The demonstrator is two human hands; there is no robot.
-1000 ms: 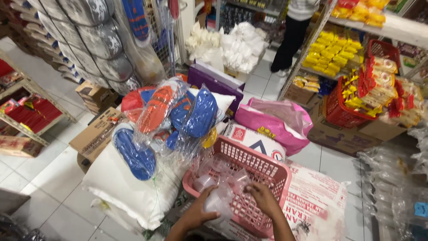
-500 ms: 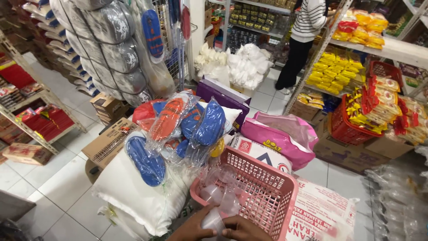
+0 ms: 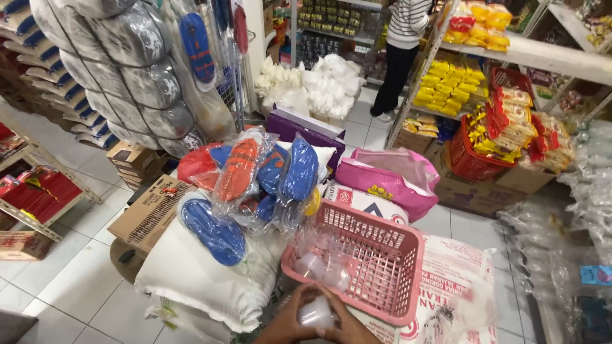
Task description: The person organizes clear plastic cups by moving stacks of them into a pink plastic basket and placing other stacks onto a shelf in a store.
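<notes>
Hands, left hand (image 3: 288,325) and right hand (image 3: 347,326), curl closed around clear plastic cup (image 3: 317,313).

Pale floor tiles (image 3: 57,280) are stretching across a crowded shop aisle under even indoor light. White metal shelving (image 3: 542,57) is running along the right, dark stocked shelves (image 3: 331,19) are standing at the back, and a low rack (image 3: 38,210) is sitting left.
</notes>
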